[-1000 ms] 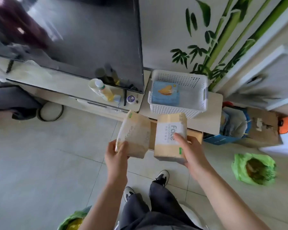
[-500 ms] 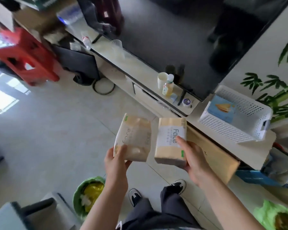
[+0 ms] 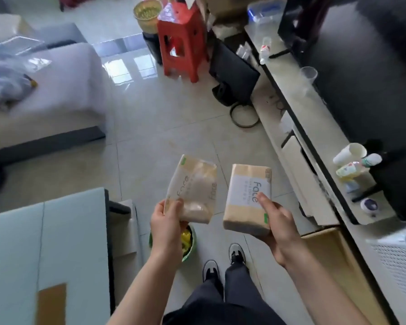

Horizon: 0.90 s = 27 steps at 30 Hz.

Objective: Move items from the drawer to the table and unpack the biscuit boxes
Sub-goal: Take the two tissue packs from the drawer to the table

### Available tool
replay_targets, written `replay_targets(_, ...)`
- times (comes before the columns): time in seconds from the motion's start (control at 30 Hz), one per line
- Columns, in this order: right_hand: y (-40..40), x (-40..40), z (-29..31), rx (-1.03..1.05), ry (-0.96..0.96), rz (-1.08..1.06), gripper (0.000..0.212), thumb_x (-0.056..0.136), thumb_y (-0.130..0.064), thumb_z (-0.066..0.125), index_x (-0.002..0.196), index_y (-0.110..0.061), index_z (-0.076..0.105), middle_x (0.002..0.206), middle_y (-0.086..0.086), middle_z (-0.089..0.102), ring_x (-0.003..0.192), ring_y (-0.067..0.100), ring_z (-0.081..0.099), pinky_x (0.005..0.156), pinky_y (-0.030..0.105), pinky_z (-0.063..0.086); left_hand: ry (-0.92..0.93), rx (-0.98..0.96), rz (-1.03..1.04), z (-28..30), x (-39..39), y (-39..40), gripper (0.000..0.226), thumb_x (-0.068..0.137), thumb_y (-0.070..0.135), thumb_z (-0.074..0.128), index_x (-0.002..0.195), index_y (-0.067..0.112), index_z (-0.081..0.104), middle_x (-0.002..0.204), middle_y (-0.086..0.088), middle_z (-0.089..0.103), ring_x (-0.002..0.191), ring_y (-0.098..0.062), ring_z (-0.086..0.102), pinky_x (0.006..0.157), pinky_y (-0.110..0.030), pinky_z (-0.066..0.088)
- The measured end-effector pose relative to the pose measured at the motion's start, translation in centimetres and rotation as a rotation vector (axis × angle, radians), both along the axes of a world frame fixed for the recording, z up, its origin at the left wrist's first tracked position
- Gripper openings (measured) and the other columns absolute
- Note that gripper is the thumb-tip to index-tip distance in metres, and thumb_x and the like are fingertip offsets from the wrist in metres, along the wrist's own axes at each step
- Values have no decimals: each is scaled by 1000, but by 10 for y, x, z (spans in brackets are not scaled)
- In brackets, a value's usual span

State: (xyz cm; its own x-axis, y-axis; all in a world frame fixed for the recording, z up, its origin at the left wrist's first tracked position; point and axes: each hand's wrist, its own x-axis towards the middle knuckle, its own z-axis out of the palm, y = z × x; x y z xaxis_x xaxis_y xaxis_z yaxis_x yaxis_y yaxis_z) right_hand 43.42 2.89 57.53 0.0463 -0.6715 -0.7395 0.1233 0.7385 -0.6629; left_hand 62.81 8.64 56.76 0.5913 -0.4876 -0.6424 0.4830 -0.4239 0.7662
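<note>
I carry two beige tissue packs printed "Face" above the tiled floor. My left hand [image 3: 165,222] pinches the lower corner of the left tissue pack [image 3: 192,188], which hangs tilted. My right hand [image 3: 277,225] grips the right tissue pack [image 3: 249,198] from below, thumb on its label. The glass-topped table [image 3: 45,249] lies at the lower left with a brown cardboard piece [image 3: 52,303] on it. The open drawer [image 3: 331,249] of the TV stand is at the lower right.
A green bin [image 3: 188,242] with yellow rubbish stands under my left hand. A red stool [image 3: 181,41] and black speaker [image 3: 232,71] stand ahead. The TV stand [image 3: 319,127] holds cups and bottles. A sofa [image 3: 40,90] fills the left. A white basket [image 3: 399,261] sits at the right edge.
My view has swung left, away from the TV stand and basket toward the table and sofa. Both hands still hold their tissue packs in the same grip.
</note>
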Motion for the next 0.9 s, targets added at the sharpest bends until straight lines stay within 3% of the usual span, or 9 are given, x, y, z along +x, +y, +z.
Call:
replay_targets(0.37,-34,111,-2,-31,-2,648,26,95,-34,57,106,-11,59,98,11,67,81,24,65,61,33,54,21,-62,634,7,39,63,12,92,8,57,104,8,60,95,-12,66,82,-22,64,70,-34,54)
replay_targets(0.43,-31,130,-3,-41,4,764,23,95,-34,56,101,-11,56,98,11,65,82,24,64,62,35,54,24,-47,753,4,36,84,10,91,7,58,100,9,60,95,-15,65,84,-25,64,74,-38,53)
replay_targets(0.53,-18,159,-8,-64,3,936,34,96,-35,56,111,-5,57,104,15,66,85,27,65,60,35,55,34,-21,938,-2,28,118,13,88,8,62,101,9,62,102,-16,68,95,-30,66,80,-40,55)
replay_targets(0.67,11,191,-16,-56,9,1113,40,95,-37,56,118,-3,57,114,19,66,90,30,66,63,36,57,54,-22,1195,-9,16,165,17,88,8,62,104,13,63,108,-17,67,100,-31,65,73,-37,56)
replay_targets(0.77,38,211,-17,-40,-1,1233,38,96,-34,56,118,-4,57,109,16,67,90,31,67,68,41,58,66,-19,1341,-11,9,197,24,88,8,62,112,10,62,111,-19,66,103,-32,64,72,-36,55)
replay_targets(0.9,77,232,-18,-59,16,1369,34,95,-34,58,112,-5,60,104,16,68,87,31,67,69,42,55,73,-38,1509,-14,5,234,15,89,7,61,102,13,63,108,-17,66,98,-30,64,70,-36,53)
